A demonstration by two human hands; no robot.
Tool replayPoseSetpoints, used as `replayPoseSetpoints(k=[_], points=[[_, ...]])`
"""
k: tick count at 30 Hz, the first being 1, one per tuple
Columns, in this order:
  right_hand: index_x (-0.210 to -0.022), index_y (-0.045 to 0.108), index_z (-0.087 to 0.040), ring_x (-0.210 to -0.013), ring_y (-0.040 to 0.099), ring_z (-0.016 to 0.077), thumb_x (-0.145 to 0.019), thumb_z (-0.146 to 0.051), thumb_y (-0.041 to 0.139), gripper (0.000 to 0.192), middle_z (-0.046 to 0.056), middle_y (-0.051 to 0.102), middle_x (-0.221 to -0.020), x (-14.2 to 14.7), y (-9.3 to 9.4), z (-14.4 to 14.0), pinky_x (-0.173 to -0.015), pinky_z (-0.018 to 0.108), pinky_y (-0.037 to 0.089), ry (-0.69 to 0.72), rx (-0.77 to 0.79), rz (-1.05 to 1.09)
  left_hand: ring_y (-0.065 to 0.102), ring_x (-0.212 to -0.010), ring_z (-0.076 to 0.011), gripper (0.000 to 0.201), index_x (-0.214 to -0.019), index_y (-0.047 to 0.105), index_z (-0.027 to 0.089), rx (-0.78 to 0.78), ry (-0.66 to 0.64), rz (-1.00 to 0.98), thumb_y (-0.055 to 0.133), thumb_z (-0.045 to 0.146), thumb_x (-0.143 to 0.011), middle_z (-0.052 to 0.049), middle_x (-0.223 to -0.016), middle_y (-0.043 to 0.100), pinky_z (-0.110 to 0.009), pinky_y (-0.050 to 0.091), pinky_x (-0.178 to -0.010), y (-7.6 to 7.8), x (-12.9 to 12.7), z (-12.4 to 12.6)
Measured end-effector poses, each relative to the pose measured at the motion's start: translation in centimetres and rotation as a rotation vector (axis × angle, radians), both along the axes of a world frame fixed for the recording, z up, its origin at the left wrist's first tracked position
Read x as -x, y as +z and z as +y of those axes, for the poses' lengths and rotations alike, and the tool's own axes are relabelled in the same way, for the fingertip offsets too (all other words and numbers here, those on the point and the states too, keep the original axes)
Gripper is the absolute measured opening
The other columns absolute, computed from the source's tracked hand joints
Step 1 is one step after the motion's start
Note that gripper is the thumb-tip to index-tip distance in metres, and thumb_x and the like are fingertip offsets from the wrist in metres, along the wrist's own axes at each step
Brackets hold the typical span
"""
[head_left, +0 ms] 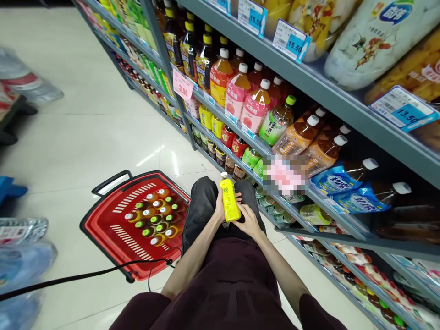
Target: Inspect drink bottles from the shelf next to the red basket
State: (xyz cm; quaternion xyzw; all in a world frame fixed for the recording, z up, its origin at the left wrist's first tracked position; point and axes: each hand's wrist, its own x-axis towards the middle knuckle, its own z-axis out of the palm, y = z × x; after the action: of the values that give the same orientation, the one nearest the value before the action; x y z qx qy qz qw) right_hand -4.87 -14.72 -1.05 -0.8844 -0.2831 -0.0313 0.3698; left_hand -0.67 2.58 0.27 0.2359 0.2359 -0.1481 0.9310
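A small yellow drink bottle [230,202] with a white cap stands slightly tilted over my lap, its printed label facing me. My left hand [219,207] is closed around the bottle's left side, and its fingertips show past the right edge. At the lower right of the bottle, my right hand [249,221] grips near the base, with its fingers partly hidden. To my left on the floor sits a red shopping basket [120,198] with black handles. Several bottles [160,215] with white and green caps stand upright inside it.
Shelves [261,142] of bottled drinks run diagonally along my right. A pink peach drink bottle [256,107] stands in the front row. Blue-labelled bottles [357,197] lie tilted farther right. Shrink-wrapped bottle packs [24,266] sit at the far left. A black cord [85,275] crosses the basket's near side.
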Motion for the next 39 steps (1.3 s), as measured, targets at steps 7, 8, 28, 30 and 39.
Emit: replayPoseSetpoints(k=[7,8,28,30,39], points=[[-0.148,0.057,-0.020,-0.081,0.070,0.0239,-0.106,-0.030,0.046,0.044,0.009,0.072,-0.088,1.2,-0.2,0.8,-0.080,0.038,0.061,0.223,0.092,-0.017,0.062,-0.059,-0.0207,0.081,-0.107,0.067,0.009,0.212,-0.051,-0.049,0.031,0.080,-0.095,-0.012,-0.076,0.067,-0.033,0.055,-0.056,1.2,0.6,1.7],[-0.148,0.057,-0.020,-0.079,0.070,0.0238,-0.107,-0.029,0.044,0.045,0.010,0.072,-0.087,1.4,-0.1,1.0,-0.079,0.038,0.062,0.239,0.092,-0.001,0.058,-0.055,-0.0190,0.082,-0.105,0.067,0.010,0.250,-0.071,-0.076,0.029,0.082,-0.095,-0.009,-0.071,0.063,-0.031,0.052,-0.053,1.2,0.7,1.9],[-0.145,0.058,-0.023,-0.071,0.071,0.0202,-0.104,-0.031,0.049,0.043,0.005,0.076,-0.083,2.7,-0.2,2.6,-0.079,0.033,0.060,0.288,0.138,0.096,0.039,-0.046,-0.0141,0.085,-0.100,0.066,0.012,0.414,-0.140,-0.163,0.018,0.081,-0.095,0.000,-0.058,0.042,-0.026,0.042,-0.045,-0.3,2.2,3.5],[-0.144,0.059,-0.023,-0.069,0.070,0.0197,-0.102,-0.032,0.052,0.044,0.004,0.075,-0.080,2.8,-0.4,2.5,-0.079,0.033,0.060,0.266,0.111,0.119,0.041,-0.047,-0.0143,0.082,-0.101,0.066,0.013,0.410,-0.158,-0.171,0.022,0.082,-0.095,-0.001,-0.060,0.044,-0.026,0.044,-0.047,-0.4,2.3,3.6],[-0.144,0.050,-0.021,-0.095,0.074,0.0271,-0.084,-0.053,0.075,0.072,0.012,0.075,-0.117,2.7,0.8,2.6,-0.092,0.043,0.060,0.069,0.073,0.194,0.058,-0.057,-0.0192,0.075,-0.102,0.067,0.013,0.295,-0.068,-0.128,0.035,0.080,-0.095,-0.007,-0.069,0.059,-0.033,0.054,-0.057,-1.4,1.9,2.9]])
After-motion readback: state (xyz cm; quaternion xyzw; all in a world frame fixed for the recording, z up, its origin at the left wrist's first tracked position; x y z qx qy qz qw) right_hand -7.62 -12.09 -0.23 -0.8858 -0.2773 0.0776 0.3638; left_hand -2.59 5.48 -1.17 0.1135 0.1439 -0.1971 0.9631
